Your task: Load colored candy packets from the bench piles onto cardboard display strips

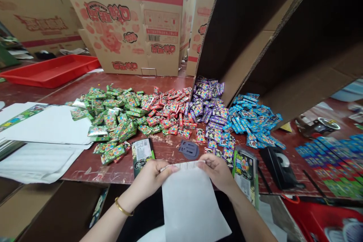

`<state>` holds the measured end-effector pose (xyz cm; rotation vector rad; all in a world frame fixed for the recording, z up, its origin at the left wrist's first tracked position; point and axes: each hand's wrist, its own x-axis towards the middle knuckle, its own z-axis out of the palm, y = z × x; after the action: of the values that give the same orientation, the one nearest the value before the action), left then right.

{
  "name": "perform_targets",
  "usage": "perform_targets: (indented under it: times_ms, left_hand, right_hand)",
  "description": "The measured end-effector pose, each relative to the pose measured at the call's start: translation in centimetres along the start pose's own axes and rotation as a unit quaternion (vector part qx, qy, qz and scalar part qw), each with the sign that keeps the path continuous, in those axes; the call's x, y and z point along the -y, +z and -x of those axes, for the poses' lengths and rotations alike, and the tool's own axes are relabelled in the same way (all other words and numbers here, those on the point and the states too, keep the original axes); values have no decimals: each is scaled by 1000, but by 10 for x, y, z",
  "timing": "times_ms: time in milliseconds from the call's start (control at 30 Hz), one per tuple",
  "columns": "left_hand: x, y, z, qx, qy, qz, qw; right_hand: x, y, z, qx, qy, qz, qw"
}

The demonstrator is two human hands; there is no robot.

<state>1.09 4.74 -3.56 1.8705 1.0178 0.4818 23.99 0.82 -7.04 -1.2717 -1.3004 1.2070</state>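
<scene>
A white paper sheet (193, 204) hangs down toward my lap, its top edge folded over. My left hand (154, 176) pinches that edge at its left end, and my right hand (217, 172) pinches it at the right. Just beyond lies a dark grey flat plastic piece (188, 149) on the table. A printed dark pack (142, 154) lies beside my left hand, and a similar green and black pack (245, 174) beside my right. Small packets lie heaped behind, in green (113, 117), red (170, 107), purple (210, 109) and blue (252, 119).
Cardboard boxes (124, 26) stand at the back; a large open carton (272, 34) leans over the right. White sheets (56, 128) and a red tray (53, 71) lie left. A black tape dispenser (279, 166) and rows of packets (334, 162) are at right.
</scene>
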Motion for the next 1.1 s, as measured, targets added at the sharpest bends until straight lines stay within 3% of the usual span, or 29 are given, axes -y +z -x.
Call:
perform_targets:
  times_ms: [267,400,500,667,900,1100]
  left_hand:
    - [5,3,-4,-65,-26,84,994]
    - [9,5,-5,-78,-22,68,994]
    - [9,5,-5,-74,-21,61,995]
    - [8,7,-6,-51,-22,85,995]
    - [11,4,-6,-84,-94,263,956]
    - [5,5,-4,-107,-91,290,947]
  right_hand:
    - [4,2,3,-39,-8,91,995]
    - [3,1,6,-8,6,56,998]
    - [2,-1,7,-1,11,33,999]
    - [0,1,6,-37,-23,94,995]
    - [-1,-2,11,-37,-15,111,993]
    - [4,-4,10,-37,-34,82,995]
